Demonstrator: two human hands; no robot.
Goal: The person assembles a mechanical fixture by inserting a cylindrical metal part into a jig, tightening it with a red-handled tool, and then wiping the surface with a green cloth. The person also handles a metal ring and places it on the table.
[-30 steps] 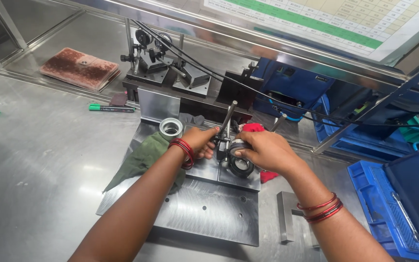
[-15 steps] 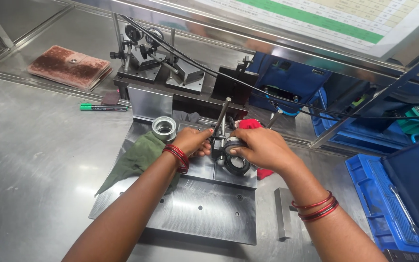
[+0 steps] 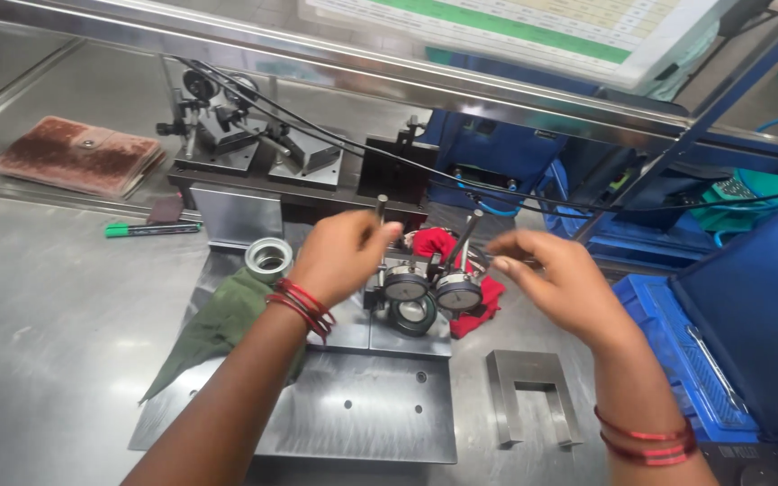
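Dial gauges point(image 3: 432, 286) between both hands' fingers point(image 3: 384, 231)

we work at a brushed steel bench point(image 3: 38, 315), its surface scuffed and shiny. a flat grey metal plate point(image 3: 353, 405) with small holes lies on it in front of us, and a green cloth point(image 3: 218, 328) drapes over the plate's left edge onto the bench. a silver ring point(image 3: 268, 258) sits just beside the cloth's upper end. right of the plate lies a u-shaped metal block point(image 3: 533, 396). a red cloth point(image 3: 488, 292) lies behind it, partly hidden. a green marker point(image 3: 152, 229) lies to the left, and farther back a worn brown pad point(image 3: 78, 164), perhaps leather. a blue tray point(image 3: 655, 310) rests at the right edge.
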